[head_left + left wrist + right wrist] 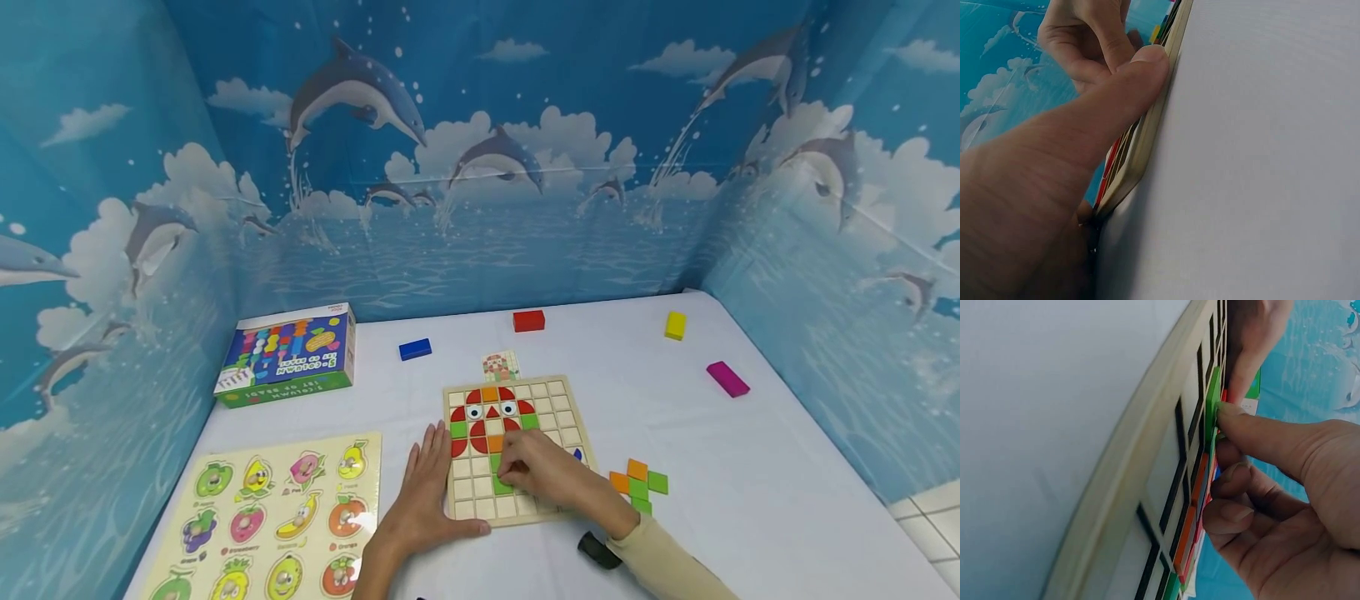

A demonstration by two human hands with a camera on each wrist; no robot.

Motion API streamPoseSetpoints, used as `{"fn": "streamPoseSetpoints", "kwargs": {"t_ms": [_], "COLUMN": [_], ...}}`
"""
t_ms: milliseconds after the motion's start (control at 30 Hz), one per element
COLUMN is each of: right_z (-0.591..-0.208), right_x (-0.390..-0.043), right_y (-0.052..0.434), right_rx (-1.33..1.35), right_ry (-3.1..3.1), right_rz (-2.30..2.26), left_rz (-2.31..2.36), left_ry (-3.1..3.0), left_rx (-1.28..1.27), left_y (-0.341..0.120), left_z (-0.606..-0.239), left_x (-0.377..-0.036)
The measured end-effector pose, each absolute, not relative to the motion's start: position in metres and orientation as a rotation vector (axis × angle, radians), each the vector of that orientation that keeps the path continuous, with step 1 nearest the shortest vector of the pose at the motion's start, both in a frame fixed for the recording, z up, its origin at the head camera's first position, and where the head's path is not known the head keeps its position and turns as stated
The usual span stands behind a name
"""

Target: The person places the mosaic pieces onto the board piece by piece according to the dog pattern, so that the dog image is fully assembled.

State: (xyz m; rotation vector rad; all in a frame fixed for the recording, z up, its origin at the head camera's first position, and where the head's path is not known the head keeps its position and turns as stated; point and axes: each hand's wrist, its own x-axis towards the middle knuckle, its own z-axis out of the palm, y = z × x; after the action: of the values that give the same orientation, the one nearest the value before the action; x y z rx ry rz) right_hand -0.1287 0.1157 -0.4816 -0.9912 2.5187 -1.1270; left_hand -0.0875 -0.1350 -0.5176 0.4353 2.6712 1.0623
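— On the white table, what do I have under the hands?

— Square wooden grid puzzle board [577,433]. My right hand [543,473] pinches a green square tile [1212,403] at the fingertips, in the board's middle rows. My left hand [427,492] lies flat, fingers straight, against the board's left edge.

— Legible writing?

— Blue bead-toy box [288,354]: print too small to read.

four loose blocks [528,321], two puzzle boards [558,387]

Wooden grid board [564,414] flat on table, green tile [501,485] in cell
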Motion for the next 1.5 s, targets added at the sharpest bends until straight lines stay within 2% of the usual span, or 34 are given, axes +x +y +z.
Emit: {"fn": "streamPoseSetpoints", "kwargs": {"t_ms": [367,600,967,1333,1500], "right_z": [-0.474,-0.474,-0.469,-0.477,-0.478], "right_x": [-0.126,-0.132,-0.127,-0.128,-0.129], "right_y": [0.128,0.184,0.261,0.266,0.265], "right_rx": [-0.984,-0.958,-0.630,-0.501,-0.532], "right_ry": [2.562,2.621,2.615,2.559,2.570], "right_rz": [-1.080,-1.098,-1.084,-1.008,-1.022], "left_rz": [1.053,1.065,1.049,1.064,1.049], "left_ry": [2.678,2.698,2.678,2.686,2.691], "left_rx": [0.438,0.469,0.433,0.459,0.453], "left_y": [-0.135,-0.133,-0.134,-0.133,-0.133], "left_z": [-0.517,-0.519,-0.517,-0.514,-0.514], "left_x": [-0.087,-0.087,-0.087,-0.086,-0.085]}}
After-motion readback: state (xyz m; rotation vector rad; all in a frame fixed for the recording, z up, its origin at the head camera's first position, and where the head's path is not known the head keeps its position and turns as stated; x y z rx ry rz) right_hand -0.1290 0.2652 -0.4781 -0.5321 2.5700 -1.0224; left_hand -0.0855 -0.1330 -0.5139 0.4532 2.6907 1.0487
